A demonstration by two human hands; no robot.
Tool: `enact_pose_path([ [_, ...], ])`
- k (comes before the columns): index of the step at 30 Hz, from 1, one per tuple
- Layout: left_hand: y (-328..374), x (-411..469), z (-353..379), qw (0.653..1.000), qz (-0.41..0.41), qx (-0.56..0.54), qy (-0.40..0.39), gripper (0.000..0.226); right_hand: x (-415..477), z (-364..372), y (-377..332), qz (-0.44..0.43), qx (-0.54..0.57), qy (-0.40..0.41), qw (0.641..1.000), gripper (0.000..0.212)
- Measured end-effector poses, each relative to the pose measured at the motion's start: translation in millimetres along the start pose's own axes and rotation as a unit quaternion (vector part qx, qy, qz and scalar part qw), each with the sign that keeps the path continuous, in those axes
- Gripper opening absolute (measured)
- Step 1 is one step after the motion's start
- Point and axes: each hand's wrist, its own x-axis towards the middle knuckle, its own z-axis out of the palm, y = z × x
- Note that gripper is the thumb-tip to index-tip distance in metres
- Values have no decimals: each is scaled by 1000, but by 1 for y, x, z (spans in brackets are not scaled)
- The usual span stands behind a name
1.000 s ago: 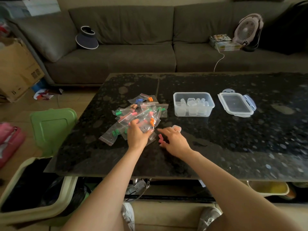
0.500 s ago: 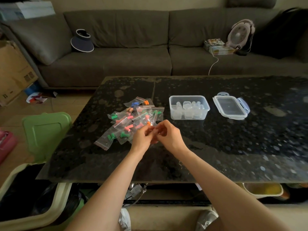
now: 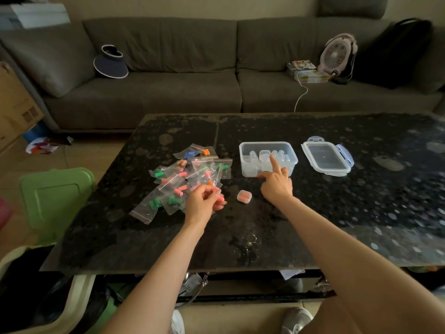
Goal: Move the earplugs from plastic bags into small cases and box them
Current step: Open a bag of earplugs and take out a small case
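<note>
I have the left hand (image 3: pixel 204 201) curled at the near right edge of the bag pile (image 3: pixel 185 182), fingers pinched together on what looks like a thin clear bag; I cannot tell whether an earplug is still in it. My right hand (image 3: pixel 277 182) is loosely open, forefinger stretched over the near wall of the box (image 3: pixel 248 150) toward the empty cases (image 3: pixel 265 157) inside, holding nothing. Between the hands, a closed case (image 3: pixel 244 196) with orange earplugs sits on the table (image 3: pixel 337 225), apart from both. The lid (image 3: pixel 325 160) lies right of the box.

I judge everything here to be very light. The bags are limp and slick, best pinched at the zip strip and pulled apart with both hands. The foam plugs will squash and spring back, so a soft pinch at mid-body suits them. The cases are stiff, smooth and small; I would take one by opposite side walls, since a loose hold could flick it across the glossy top.
</note>
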Motion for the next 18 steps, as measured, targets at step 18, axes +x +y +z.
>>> enact_pose_path([
  [18,7,-4,0,1000,1,20,21,10,-45,1,-17,-82,54,18,995,30],
])
